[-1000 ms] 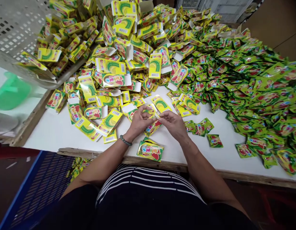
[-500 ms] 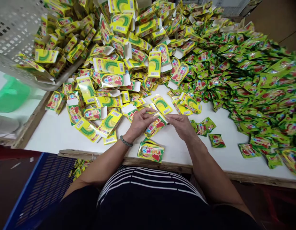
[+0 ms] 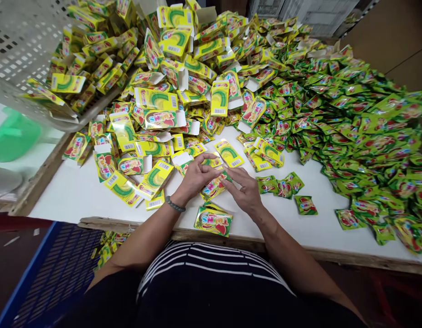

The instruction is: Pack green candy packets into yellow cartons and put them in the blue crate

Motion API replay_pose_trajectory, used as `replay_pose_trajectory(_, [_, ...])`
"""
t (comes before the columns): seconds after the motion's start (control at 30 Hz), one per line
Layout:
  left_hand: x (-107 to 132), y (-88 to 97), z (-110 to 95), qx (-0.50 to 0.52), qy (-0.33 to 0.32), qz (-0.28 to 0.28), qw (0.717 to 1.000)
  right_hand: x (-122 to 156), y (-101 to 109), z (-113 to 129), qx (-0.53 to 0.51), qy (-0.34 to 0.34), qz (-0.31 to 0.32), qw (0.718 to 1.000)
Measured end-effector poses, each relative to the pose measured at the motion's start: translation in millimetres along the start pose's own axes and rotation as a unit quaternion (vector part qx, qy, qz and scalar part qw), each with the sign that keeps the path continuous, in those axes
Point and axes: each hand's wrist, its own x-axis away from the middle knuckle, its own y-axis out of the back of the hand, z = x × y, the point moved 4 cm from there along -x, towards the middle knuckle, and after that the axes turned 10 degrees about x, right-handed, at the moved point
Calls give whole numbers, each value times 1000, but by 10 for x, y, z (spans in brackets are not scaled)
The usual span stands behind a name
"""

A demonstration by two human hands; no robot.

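Note:
My left hand (image 3: 196, 176) and my right hand (image 3: 241, 189) hover close together, fingertips almost meeting above a flattened yellow fruit-print carton (image 3: 213, 188) on the white table (image 3: 70, 196). My right fingers seem to touch that carton; anything small inside my fingers would be hidden. Just nearer me lies another printed carton (image 3: 213, 221). Left of my left hand is a yellow carton with a barcode (image 3: 154, 179). A big heap of yellow cartons (image 3: 159, 102) rises ahead, and green foil sachets (image 3: 354, 127) spread to the right.
A white perforated plastic basket (image 3: 26, 54) tilts over the table's far left. A green plastic object (image 3: 14, 136) sits beyond the table's left edge. The table's wooden front edge (image 3: 129, 225) runs before me, with a blue mesh crate (image 3: 57, 273) on the floor below.
My hands have moved closer together over the carton, with my right hand shifting left. The carton between them now sits slightly lower and further left in the view.

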Motion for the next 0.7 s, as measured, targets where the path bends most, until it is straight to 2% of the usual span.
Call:
replay_pose_trajectory(0.07, [59,5,-57,-13,21,13,1000,-21,13,-21,-38,-35,14,999])
replay_pose_trajectory(0.1, [98,-12,-84,-29,45,44,998,-43,31,-58,-48,-67,9,997])
replay_pose_trajectory(0.13, [143,-43,-102,-49,78,94,991,-74,55,-115,-44,-105,-6,993])
replay_pose_trajectory(0.2, [241,-116,-112,-98,149,215,960,-161,108,-256,14,-166,-46,985])
replay_pose_trajectory(0.23, [275,-138,-109,-116,171,261,943,-219,125,-324,65,-174,-59,981])
replay_pose_trajectory(0.27, [282,-143,-103,-129,177,283,934,-284,125,-383,123,-164,-59,977])
replay_pose_trajectory(0.3, [258,-128,-94,-136,166,277,937,-349,103,-434,179,-141,-42,973])
replay_pose_trajectory(0.33, [209,-95,-82,-139,144,246,948,-405,66,-481,224,-115,-15,968])
replay_pose_trajectory(0.4, [89,8,-40,-144,95,148,974,-470,-11,-563,273,-90,39,957])
replay_pose_trajectory(0.43, [36,62,-9,-146,80,100,981,-478,-33,-592,280,-98,52,954])
replay_pose_trajectory(0.5, [-39,136,61,-135,74,30,988,-450,-22,-616,262,-158,35,952])
replay_pose_trajectory(0.57, [-78,153,112,-95,77,-14,992,-377,2,-580,171,-233,16,957])
replay_pose_trajectory(0.6, [-90,143,122,-66,73,-30,995,-339,-7,-533,97,-256,29,961])
replay_pose_trajectory(0.63, [-98,121,122,-32,63,-39,997,-310,-31,-463,16,-260,62,963])
replay_pose_trajectory(0.7, [-109,62,102,49,43,-40,997,-295,-81,-275,-109,-219,155,957])
